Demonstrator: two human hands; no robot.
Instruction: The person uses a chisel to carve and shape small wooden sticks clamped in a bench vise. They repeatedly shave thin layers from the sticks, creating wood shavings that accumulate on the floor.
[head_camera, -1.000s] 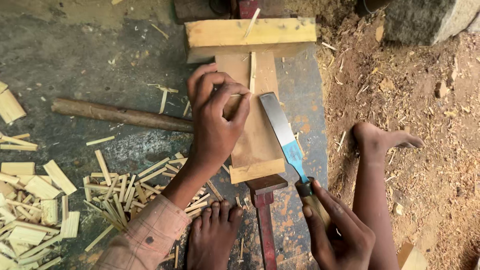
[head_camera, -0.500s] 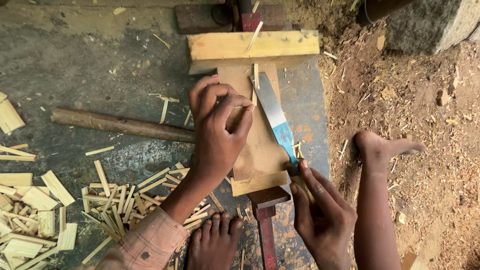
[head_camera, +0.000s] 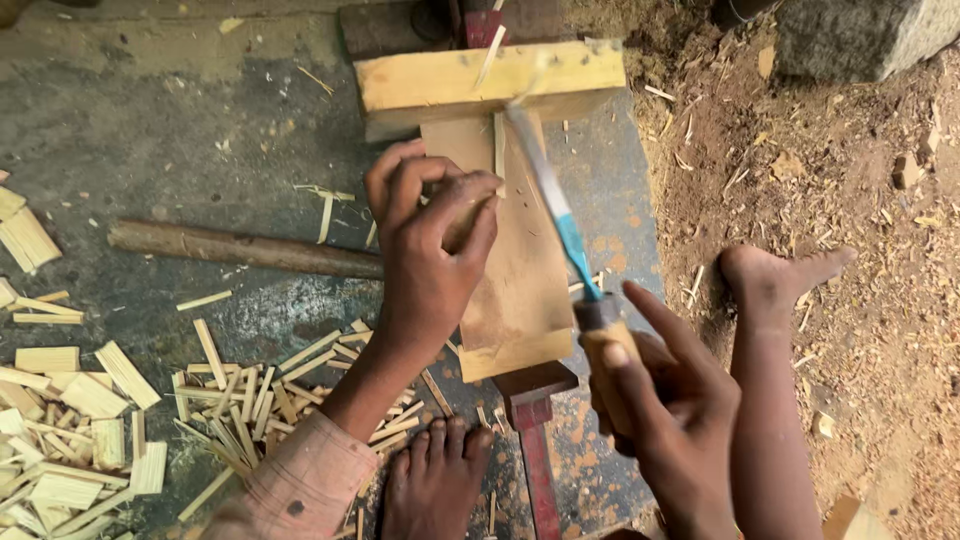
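Note:
My left hand (head_camera: 432, 255) pinches a small piece of wood upright against a flat wooden board (head_camera: 520, 280) that lies on the ground. My right hand (head_camera: 665, 400) grips the wooden handle of a knife (head_camera: 555, 205) with a blue-banded blade. The blade is raised and blurred, its edge turned toward the piece in my left hand and its tip near the yellow wooden block (head_camera: 490, 80) at the board's far end. My bare feet (head_camera: 435, 480) rest on either side of the board.
A pile of split wood sticks (head_camera: 240, 400) and flat offcuts (head_camera: 70, 440) lies at lower left. A round wooden rod (head_camera: 240, 248) lies left of the board. A red metal bar (head_camera: 535, 460) runs under the board. Loose soil and a stone block (head_camera: 860, 35) are on the right.
The knife has swung from lying flat on the board's right side up onto its edge, moving left toward the piece my left hand holds. My right hand rose with it.

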